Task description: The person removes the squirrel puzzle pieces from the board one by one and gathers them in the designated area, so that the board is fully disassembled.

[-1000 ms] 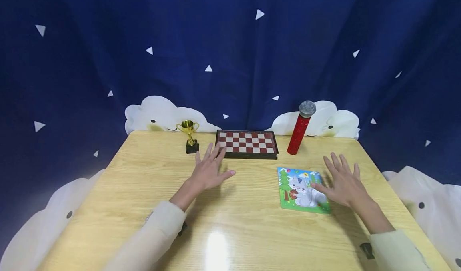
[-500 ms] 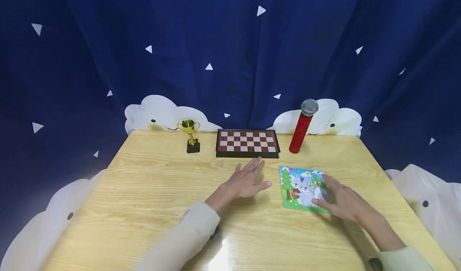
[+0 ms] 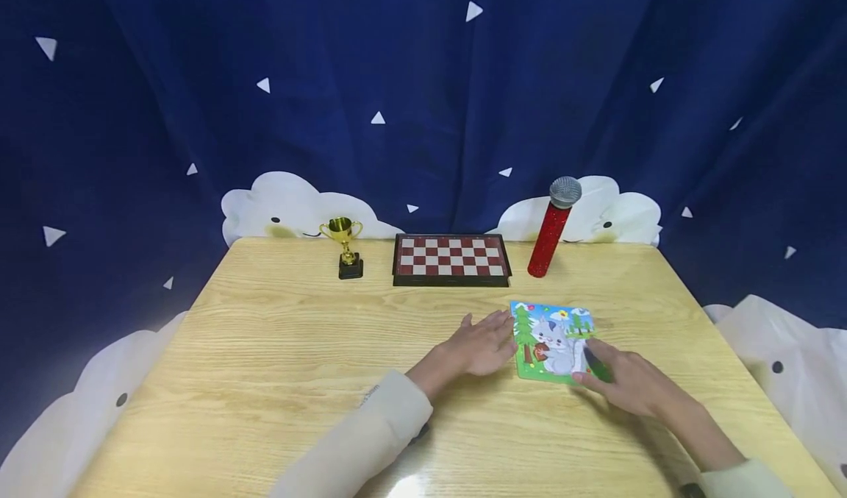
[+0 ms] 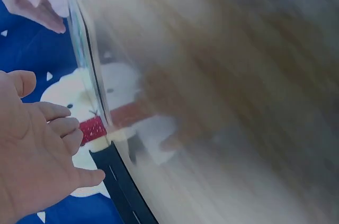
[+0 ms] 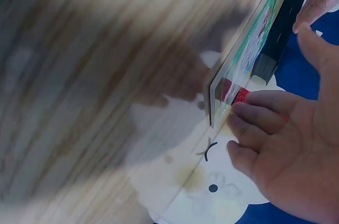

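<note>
While flanking the nearly square squirrel board point(image 3: 551, 342), poises left hand point(image 3: 486, 346) with fingers extended just beside its left edge, right hand point(image 3: 627, 380) with fingers wide at its right. Cannot confirm contact.

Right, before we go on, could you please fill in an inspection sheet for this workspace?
Surface: light wood-grained table, shiny, with a bright reflection low in the head view.
Job's things: squirrel picture board, picture side up, right of centre.
Clutter: gold trophy cup, chessboard and red microphone in a row along the back; trophy cup and microphone standing.
Hands: left hand at the board's left edge, right hand at its right edge; whether either touches it is unclear.
Cables: nothing seen.
Surroundings: dark blue curtain with white triangles and smiling white clouds.
</note>
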`<state>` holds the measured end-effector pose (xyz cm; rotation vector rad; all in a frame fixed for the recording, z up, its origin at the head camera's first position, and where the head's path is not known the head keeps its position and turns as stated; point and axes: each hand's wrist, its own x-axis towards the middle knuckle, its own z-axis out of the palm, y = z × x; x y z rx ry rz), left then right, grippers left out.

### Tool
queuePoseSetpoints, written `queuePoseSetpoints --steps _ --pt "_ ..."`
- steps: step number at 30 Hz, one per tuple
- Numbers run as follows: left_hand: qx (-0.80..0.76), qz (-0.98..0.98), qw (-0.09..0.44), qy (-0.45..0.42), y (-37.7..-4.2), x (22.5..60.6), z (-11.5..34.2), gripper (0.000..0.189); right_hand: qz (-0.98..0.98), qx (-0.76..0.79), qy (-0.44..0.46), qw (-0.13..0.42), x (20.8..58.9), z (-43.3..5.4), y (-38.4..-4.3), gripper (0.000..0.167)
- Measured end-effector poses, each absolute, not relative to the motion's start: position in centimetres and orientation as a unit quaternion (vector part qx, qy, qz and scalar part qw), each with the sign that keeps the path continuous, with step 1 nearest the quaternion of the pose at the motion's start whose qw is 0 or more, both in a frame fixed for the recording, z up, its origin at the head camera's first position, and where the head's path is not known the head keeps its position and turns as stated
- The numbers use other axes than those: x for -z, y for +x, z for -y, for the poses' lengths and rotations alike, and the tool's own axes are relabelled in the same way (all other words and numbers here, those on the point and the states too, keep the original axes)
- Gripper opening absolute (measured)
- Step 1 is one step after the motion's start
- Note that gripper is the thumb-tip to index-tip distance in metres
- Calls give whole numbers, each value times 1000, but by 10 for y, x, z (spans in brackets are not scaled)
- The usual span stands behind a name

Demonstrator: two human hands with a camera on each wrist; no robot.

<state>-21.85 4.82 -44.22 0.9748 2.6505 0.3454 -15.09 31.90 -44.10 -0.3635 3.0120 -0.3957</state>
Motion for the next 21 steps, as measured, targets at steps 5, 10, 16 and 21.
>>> queuePoseSetpoints --steps 5,10,16,21 --pt "-93 -915 167 355 -213 444 -58 58 -982 138 -114 62 446 -319 -148 80" --pt "-73 -913 197 350 -209 446 -62 57 -982 126 -118 78 447 -316 -146 77" --pt "-45 -917 193 347 -207 446 -61 56 -981 120 -141 54 444 -314 -146 68" --pt "-36 -918 189 347 -206 445 -54 56 -979 116 -162 48 446 -309 -148 64"
